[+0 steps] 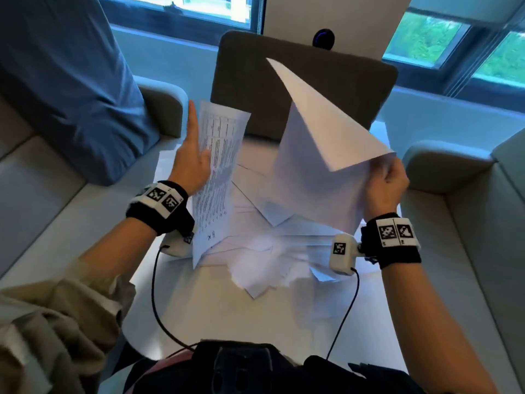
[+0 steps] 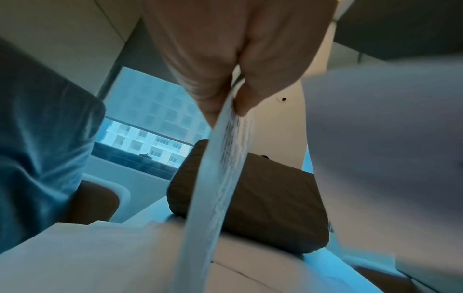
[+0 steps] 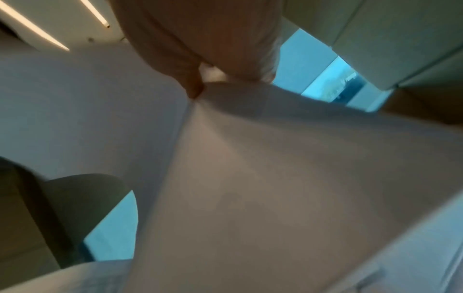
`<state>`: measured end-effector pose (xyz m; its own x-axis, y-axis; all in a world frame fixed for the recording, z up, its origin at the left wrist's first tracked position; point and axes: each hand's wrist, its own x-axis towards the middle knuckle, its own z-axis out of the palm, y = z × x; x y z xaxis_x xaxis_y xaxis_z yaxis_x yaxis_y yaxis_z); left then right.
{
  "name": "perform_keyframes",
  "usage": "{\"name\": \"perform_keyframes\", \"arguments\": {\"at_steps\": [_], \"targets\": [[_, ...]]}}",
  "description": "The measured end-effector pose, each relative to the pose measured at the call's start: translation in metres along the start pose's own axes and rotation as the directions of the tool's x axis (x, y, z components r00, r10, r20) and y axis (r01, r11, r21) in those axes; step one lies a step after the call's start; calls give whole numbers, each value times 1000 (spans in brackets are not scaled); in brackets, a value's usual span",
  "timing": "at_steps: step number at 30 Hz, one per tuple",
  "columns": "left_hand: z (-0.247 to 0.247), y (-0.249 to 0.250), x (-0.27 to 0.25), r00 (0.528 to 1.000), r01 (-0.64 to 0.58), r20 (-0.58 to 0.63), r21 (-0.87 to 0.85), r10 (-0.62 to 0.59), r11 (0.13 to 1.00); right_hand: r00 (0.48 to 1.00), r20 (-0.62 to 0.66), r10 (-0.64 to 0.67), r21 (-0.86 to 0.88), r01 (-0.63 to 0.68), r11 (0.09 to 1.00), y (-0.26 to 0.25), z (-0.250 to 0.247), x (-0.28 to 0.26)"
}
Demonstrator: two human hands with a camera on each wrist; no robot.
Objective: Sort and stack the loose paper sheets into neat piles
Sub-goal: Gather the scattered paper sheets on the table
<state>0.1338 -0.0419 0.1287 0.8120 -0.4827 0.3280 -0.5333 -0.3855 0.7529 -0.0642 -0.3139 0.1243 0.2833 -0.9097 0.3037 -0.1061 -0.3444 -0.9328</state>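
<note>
Left hand (image 1: 193, 163): raised at 10 o'clock of the table (image 1: 199, 314), fingers nearly straight along the back of a printed sheet (image 1: 218, 177), thumb pressed on its face; the left wrist view shows the sheet's edge (image 2: 220, 168) pinched between thumb and fingers (image 2: 205, 79). The sheet stands close to upright, print facing 3 o'clock, its lower corner touching the pile. Right hand (image 1: 385, 186): raised at 2 o'clock, fingers curled, gripping the edge of a blank sheet (image 1: 321, 155) that is bent over, one corner pointing up toward 12 o'clock; the right wrist view is blurred but shows fingertips (image 3: 192, 89) closed on the paper (image 3: 250, 178). Pile (image 1: 270, 251): loose white sheets, fanned and overlapping at mixed angles, lying at the table's centre beneath and between both hands, a few corners jutting toward 6 o'clock. Wristbands (image 1: 159, 203) with black-and-white markers on both wrists, each with a small white camera unit (image 1: 342, 253) and black cable (image 1: 154, 294) running toward 6 o'clock. Grey chair back (image 1: 306, 78) at 12 o'clock; blue cushion (image 1: 71, 81) at 10 o'clock on a pale sofa (image 1: 34, 177); windows (image 1: 426, 41) beyond.
</note>
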Motion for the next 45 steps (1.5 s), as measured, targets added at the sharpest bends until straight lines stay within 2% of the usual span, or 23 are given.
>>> {"name": "perform_keyframes", "arguments": {"at_steps": [2, 5, 6, 8, 10, 12, 14, 15, 17, 18, 20, 22, 24, 25, 27, 29, 30, 32, 34, 37, 39, 42, 45], "targets": [[5, -1, 1, 994, -89, -63, -26, 87, 996, 998, 33, 47, 60, -49, 997, 0, 6, -3], [10, 2, 6, 970, -229, -94, -34, 225, 973, 966, 208, 153, 68, -170, 983, 2, 18, -10], [9, 4, 8, 973, -224, -70, -66, 219, 972, 943, 278, 184, 71, -211, 975, 3, 23, -14], [7, 3, 13, 994, -111, -11, -125, 110, 986, 889, 407, 209, 67, -257, 964, 7, 34, -21], [3, 6, 14, 998, 18, 59, -236, -4, 972, 836, 514, 190, 10, -228, 974, 9, 46, -28], [-2, 12, 10, 988, 109, 147, -425, -50, 898, 791, 593, 152, -110, -107, 988, 9, 60, -35], [-5, 15, 2, 976, 148, 217, -582, -22, 800, 754, 640, 147, -190, -30, 981, 11, 76, -40], [-6, 14, -1, 970, 144, 241, -573, -1, 807, 742, 651, 160, -208, -28, 978, 12, 83, -43], [-11, 11, -9, 970, 127, 243, -423, -22, 897, 723, 670, 172, -219, -29, 975, 16, 100, -48], [-13, 8, -11, 977, 111, 208, -303, -48, 947, 707, 685, 176, -217, -33, 976, 20, 107, -51], [-16, -5, -11, 996, 26, 91, -51, -21, 998, 668, 717, 199, -211, -65, 975, 24, 122, -57], [-23, -19, -11, 1000, 20, 23, 47, -21, 999, 631, 730, 261, -227, -137, 964, 31, 135, -64], [-31, -35, -9, 998, 63, 16, 71, -64, 995, 602, 726, 333, -303, -156, 940, 43, 144, -69], [-35, -41, -8, 997, 65, 23, 91, -67, 994, 603, 715, 354, -378, -93, 921, 50, 147, -71], [-44, -48, -9, 997, 39, 62, 140, -48, 989, 617, 698, 363, -567, 168, 806, 70, 152, -71], [-49, -54, -9, 997, 1, 77, 158, -13, 987, 583, 694, 422, -686, 356, 635, 86, 153, -73], [-51, -56, -8, 998, 3, 68, 154, -13, 988, 562, 692, 454, -707, 396, 587, 93, 153, -76], [-54, -58, -7, 999, 17, 37, 136, -22, 991, 533, 678, 506, -729, 401, 554, 101, 154, -82], [-53, -57, -6, 1000, 2, 16, 125, -4, 992, 561, 661, 498, -745, 409, 528, 105, 154, -86], [-52, -55, -11, 999, -51, 12, 129, 50, 990, 561, 676, 478, -737, 496, 460, 103, 156, -88], [-50, -54, -14, 997, -71, -1, 133, 72, 989, 546, 704, 455, -711, 548, 441, 102, 156, -82], [-47, -55, -18, 995, -93, -20, 139, 96, 986, 491, 748, 446, -661, 611, 435, 96, 150, -66], [-44, -51, -21, 994, -103, -26, 142, 108, 984, 524, 752, 399, -649, 487, 585, 88, 132, -54]]}}
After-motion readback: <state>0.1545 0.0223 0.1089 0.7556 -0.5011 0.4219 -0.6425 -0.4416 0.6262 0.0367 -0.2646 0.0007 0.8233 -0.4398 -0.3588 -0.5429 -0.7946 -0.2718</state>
